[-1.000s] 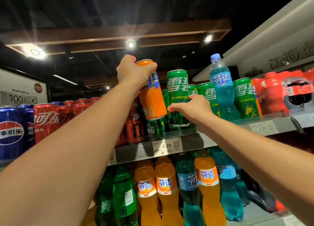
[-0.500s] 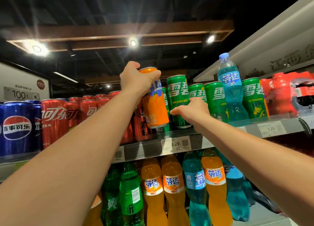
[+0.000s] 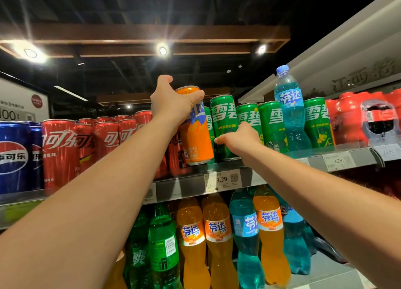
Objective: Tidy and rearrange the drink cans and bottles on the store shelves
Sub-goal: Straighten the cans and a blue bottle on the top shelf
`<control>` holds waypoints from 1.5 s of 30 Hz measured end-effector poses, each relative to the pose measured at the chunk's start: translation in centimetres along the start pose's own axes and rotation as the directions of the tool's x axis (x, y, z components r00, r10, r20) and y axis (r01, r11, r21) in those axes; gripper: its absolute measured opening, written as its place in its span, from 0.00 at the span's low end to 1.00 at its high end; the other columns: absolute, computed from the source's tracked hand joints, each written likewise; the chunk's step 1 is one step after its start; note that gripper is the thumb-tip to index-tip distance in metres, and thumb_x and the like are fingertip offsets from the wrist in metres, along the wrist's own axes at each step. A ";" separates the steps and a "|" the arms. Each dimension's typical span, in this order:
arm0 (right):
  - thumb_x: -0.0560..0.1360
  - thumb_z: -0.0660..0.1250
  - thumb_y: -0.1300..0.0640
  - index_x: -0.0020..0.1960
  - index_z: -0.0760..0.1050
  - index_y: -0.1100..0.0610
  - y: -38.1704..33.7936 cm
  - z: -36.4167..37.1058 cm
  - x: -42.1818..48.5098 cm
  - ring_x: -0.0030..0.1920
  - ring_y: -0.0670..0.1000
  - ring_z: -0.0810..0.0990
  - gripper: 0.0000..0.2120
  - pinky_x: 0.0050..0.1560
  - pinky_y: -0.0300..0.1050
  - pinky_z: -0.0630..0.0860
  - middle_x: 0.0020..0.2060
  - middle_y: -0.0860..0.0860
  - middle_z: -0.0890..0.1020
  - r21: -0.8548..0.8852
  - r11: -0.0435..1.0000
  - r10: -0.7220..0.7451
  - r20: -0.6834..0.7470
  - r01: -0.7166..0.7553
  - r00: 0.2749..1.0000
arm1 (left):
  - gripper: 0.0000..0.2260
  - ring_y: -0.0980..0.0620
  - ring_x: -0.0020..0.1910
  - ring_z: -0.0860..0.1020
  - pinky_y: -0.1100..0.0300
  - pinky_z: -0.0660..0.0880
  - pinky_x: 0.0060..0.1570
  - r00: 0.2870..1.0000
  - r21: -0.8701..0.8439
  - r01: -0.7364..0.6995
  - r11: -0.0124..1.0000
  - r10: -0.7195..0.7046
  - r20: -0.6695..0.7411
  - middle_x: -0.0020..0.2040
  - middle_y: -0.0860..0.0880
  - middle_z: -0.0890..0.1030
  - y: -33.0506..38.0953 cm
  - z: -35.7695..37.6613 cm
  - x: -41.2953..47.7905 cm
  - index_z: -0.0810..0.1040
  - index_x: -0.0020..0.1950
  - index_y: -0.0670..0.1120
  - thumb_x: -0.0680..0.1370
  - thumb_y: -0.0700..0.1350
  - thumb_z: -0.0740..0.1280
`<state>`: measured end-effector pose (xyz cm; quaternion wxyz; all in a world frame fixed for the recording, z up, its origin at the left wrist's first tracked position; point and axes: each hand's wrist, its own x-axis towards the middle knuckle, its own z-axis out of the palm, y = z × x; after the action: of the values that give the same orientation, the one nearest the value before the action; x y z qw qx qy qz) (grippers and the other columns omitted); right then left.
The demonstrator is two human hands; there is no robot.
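My left hand (image 3: pixel 172 103) grips the top of a tall orange Fanta can (image 3: pixel 196 141), held tilted with its base just above the top shelf (image 3: pixel 186 185), between the red cola cans and the green cans. My right hand (image 3: pixel 238 140) is wrapped round the lower part of a green Sprite can (image 3: pixel 223 117) that stands upright at the left end of the green row. More green Sprite cans (image 3: pixel 271 123) stand to its right, with a blue Fanta bottle (image 3: pixel 289 112) among them.
Red Coca-Cola cans (image 3: pixel 59 149) and blue Pepsi cans (image 3: pixel 13 156) fill the shelf's left. Shrink-wrapped red cola packs (image 3: pixel 355 117) stand at the far right. Below hang price tags (image 3: pixel 222 180), and orange, blue and green bottles (image 3: pixel 217 234) crowd the lower shelf.
My left hand has lowered the orange can towards the shelf beside the green cans. My right hand has stayed on the green can. The view has shifted slightly.
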<state>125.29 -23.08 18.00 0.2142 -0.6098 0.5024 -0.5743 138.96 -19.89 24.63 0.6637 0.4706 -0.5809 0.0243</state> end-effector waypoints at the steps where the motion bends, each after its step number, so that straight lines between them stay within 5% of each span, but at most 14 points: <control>1: 0.71 0.74 0.54 0.71 0.61 0.62 0.0 0.2 0.0 0.51 0.53 0.72 0.35 0.46 0.45 0.68 0.65 0.57 0.73 0.011 1.000 0.008 0.004 -0.008 1.000 | 0.35 0.47 0.60 0.71 0.56 0.71 0.51 1.000 -0.005 -0.001 1.000 0.001 0.004 0.67 0.44 0.69 -0.1 0.0 -0.1 0.62 0.71 0.50 0.69 0.53 0.74; 4: 0.71 0.74 0.55 0.71 0.58 0.62 0.2 0.7 0.1 0.61 0.57 0.73 0.36 0.51 0.48 0.70 0.66 0.58 0.72 0.022 0.999 0.039 0.021 -0.040 0.999 | 0.33 0.50 0.55 0.70 0.57 0.70 0.48 1.000 -0.011 -0.006 1.000 0.006 0.022 0.67 0.44 0.69 -0.4 -0.1 -0.1 0.63 0.70 0.51 0.69 0.53 0.74; 15: 0.66 0.78 0.55 0.58 0.74 0.64 0.5 0.7 0.0 0.49 0.56 0.77 0.25 0.45 0.49 0.75 0.53 0.57 0.80 -0.048 0.994 0.102 0.031 -0.101 0.994 | 0.29 0.52 0.53 0.69 0.58 0.71 0.46 1.000 -0.028 -0.010 1.000 0.011 0.020 0.65 0.46 0.71 -0.6 -0.4 -0.5 0.68 0.67 0.50 0.70 0.54 0.74; 28: 0.68 0.77 0.57 0.60 0.73 0.65 -0.1 0.4 -0.1 0.50 0.57 0.76 0.25 0.46 0.48 0.72 0.53 0.58 0.78 -0.071 0.990 0.125 0.052 -0.121 0.991 | 0.24 0.51 0.53 0.75 0.55 0.77 0.50 0.999 -0.020 -0.024 1.000 0.024 0.035 0.56 0.49 0.76 -0.3 -0.8 -0.8 0.74 0.61 0.48 0.69 0.56 0.73; 39: 0.69 0.75 0.58 0.57 0.71 0.64 -0.2 0.0 -0.5 0.50 0.55 0.73 0.21 0.48 0.48 0.71 0.49 0.56 0.74 -0.026 0.991 0.134 0.048 -0.133 0.990 | 0.27 0.53 0.53 0.69 0.58 0.70 0.46 0.998 -0.049 -0.044 0.998 0.046 0.053 0.62 0.47 0.73 -0.3 -0.4 -1.0 0.70 0.64 0.49 0.69 0.56 0.74; 43: 0.68 0.75 0.57 0.61 0.73 0.64 0.0 -0.4 -0.4 0.53 0.56 0.77 0.25 0.47 0.47 0.73 0.54 0.57 0.78 -0.024 0.992 0.122 0.000 -0.122 0.993 | 0.27 0.52 0.53 0.71 0.57 0.73 0.48 0.997 -0.077 -0.045 0.996 0.050 0.063 0.61 0.47 0.73 0.1 0.0 -1.4 0.71 0.64 0.49 0.69 0.56 0.74; 45: 0.70 0.73 0.57 0.59 0.76 0.63 0.0 -0.9 -0.4 0.47 0.54 0.77 0.20 0.44 0.47 0.74 0.49 0.56 0.79 -0.036 0.996 0.084 -0.048 -0.086 0.995 | 0.26 0.51 0.55 0.72 0.55 0.76 0.51 0.996 -0.092 -0.042 0.995 0.049 0.077 0.61 0.48 0.74 0.4 0.4 -1.5 0.71 0.63 0.49 0.69 0.56 0.74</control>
<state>124.56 -22.46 18.04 0.2148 -0.5783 0.5437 -0.5690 137.97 -19.13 23.60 0.6601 0.4274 -0.6177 -0.0055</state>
